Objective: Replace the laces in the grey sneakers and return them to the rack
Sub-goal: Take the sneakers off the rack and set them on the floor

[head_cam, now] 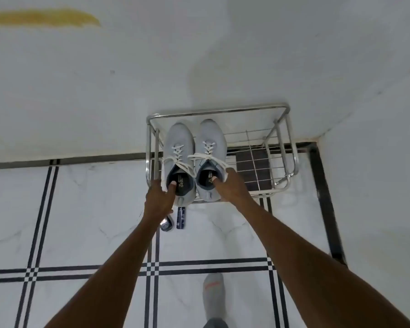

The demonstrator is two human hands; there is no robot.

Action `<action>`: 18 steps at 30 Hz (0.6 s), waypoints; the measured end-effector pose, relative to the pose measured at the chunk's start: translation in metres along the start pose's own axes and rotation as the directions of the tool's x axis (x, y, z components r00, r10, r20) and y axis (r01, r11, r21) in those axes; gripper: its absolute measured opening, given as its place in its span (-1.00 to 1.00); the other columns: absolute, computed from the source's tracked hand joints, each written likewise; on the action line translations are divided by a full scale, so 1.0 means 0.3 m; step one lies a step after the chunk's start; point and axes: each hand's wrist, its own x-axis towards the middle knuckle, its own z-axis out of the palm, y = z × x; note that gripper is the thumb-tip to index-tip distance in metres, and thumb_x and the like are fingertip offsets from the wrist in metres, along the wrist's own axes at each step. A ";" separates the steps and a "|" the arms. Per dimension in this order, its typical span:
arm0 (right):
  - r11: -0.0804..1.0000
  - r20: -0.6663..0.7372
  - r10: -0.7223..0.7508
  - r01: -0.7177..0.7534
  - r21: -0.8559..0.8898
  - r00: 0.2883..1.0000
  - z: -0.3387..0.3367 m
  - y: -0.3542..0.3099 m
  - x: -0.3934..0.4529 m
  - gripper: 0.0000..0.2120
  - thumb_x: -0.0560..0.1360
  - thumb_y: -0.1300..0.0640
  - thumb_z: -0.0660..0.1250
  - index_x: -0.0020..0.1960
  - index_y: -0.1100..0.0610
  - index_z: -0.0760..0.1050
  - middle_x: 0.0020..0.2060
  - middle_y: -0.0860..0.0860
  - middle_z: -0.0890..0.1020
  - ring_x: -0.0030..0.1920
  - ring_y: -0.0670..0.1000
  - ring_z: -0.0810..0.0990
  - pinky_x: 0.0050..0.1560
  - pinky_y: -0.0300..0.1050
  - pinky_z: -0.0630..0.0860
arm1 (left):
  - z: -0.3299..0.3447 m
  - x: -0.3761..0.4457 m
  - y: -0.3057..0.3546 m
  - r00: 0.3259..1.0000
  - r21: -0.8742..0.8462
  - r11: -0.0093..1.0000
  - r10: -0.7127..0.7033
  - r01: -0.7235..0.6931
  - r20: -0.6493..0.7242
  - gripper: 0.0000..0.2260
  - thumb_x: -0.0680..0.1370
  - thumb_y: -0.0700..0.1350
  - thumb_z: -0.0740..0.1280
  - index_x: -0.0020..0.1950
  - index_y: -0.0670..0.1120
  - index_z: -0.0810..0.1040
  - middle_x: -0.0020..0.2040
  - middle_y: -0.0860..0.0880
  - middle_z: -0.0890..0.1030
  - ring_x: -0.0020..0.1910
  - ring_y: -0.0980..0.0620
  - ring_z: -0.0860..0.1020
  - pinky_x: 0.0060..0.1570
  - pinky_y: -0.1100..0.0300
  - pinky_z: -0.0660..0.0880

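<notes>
Two grey sneakers side by side on the top tier of the metal rack (287, 129), at its left end, close against each other. Left sneaker (178, 147) and right sneaker (211, 143) both run long axis front-to-back: toes toward the wall (104, 91), heels at the rack's near edge, the left heel overhanging it slightly. White laces (206, 157) threaded in both, loose ends splayed sideways over the collars.

Left hand (159, 197) grips the left sneaker at the heel collar: a finger hooked inside the opening, the rest curled round the outside on the left. Right hand (230, 185) grips the right sneaker the same way, one finger inside the opening, the others wrapped over the right side of the collar, touching a lace end there. Both arms stretched forward and down.

Right part of the rack's top tier is bare wire grid; a dark tiled patch shows through it. On the floor (81, 209) just before the rack's near edge, under the left wrist, lie a small dark blue packet (181, 217) and a dark bundle (165, 224), partly hidden, can't tell what. A foot in a grey sock (213, 297) stands on the white tiles with black lines, near bottom edge.
</notes>
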 end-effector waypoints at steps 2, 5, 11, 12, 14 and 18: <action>0.991 0.024 0.098 -0.100 0.090 0.995 0.039 0.025 0.045 -0.49 0.54 -0.03 0.39 0.40 0.18 0.39 0.28 0.18 0.52 0.22 0.26 0.58 0.09 0.21 0.65 | 0.026 0.054 -0.027 0.991 -0.118 0.985 -0.124 0.128 0.043 -0.42 0.64 0.06 0.34 0.57 -0.15 0.27 0.37 -0.23 0.48 0.19 -0.24 0.59 -0.50 0.29 0.56; 0.941 0.073 0.203 -0.215 0.260 0.977 0.065 0.046 0.070 -0.54 0.55 0.07 0.40 0.41 0.10 0.40 0.29 0.12 0.50 0.13 0.19 0.60 -0.12 0.18 0.70 | 0.052 0.099 -0.049 0.971 -0.197 0.953 -0.211 0.230 0.111 -0.50 0.62 -0.07 0.36 0.53 -0.10 0.34 0.31 -0.20 0.52 0.10 -0.27 0.65 -0.41 0.11 0.66; 0.905 0.014 0.185 -0.176 0.388 0.983 0.061 0.072 0.037 -0.66 0.56 0.27 0.36 0.32 0.12 0.53 0.19 0.13 0.58 0.00 0.15 0.62 -0.20 0.09 0.70 | 0.058 0.081 -0.058 0.978 -0.229 0.951 -0.205 0.206 0.031 -0.59 0.58 -0.24 0.32 0.45 -0.16 0.48 0.17 -0.15 0.54 -0.07 -0.15 0.63 -0.48 0.22 0.61; 0.908 0.005 0.168 -0.157 0.389 0.986 0.052 0.082 0.015 -0.68 0.55 0.27 0.36 0.30 0.12 0.56 0.17 0.13 0.59 0.00 0.15 0.62 -0.24 0.05 0.69 | 0.060 0.058 -0.064 0.978 -0.229 0.951 -0.209 0.207 0.017 -0.59 0.57 -0.24 0.32 0.43 -0.16 0.50 0.15 -0.15 0.55 -0.07 -0.17 0.64 -0.45 0.19 0.63; 0.913 -0.005 0.136 -0.123 0.388 0.991 0.025 0.121 -0.057 -0.68 0.54 0.27 0.36 0.28 0.10 0.58 0.13 0.11 0.61 -0.02 0.12 0.63 -0.24 0.03 0.69 | 0.071 -0.020 -0.085 0.980 -0.226 0.955 -0.201 0.194 -0.006 -0.60 0.56 -0.23 0.32 0.41 -0.14 0.52 0.14 -0.15 0.59 -0.03 -0.19 0.67 -0.27 0.06 0.69; 0.919 -0.046 0.044 -0.023 0.393 0.998 0.008 0.269 -0.247 -0.63 0.53 0.27 0.34 0.29 0.03 0.58 0.05 0.08 0.65 -0.02 0.10 0.67 -0.15 0.16 0.70 | 0.137 -0.248 -0.163 0.991 -0.171 0.981 -0.106 0.090 -0.086 -0.64 0.55 -0.20 0.33 0.35 -0.03 0.53 0.09 -0.10 0.64 -0.15 -0.04 0.63 -0.29 0.18 0.65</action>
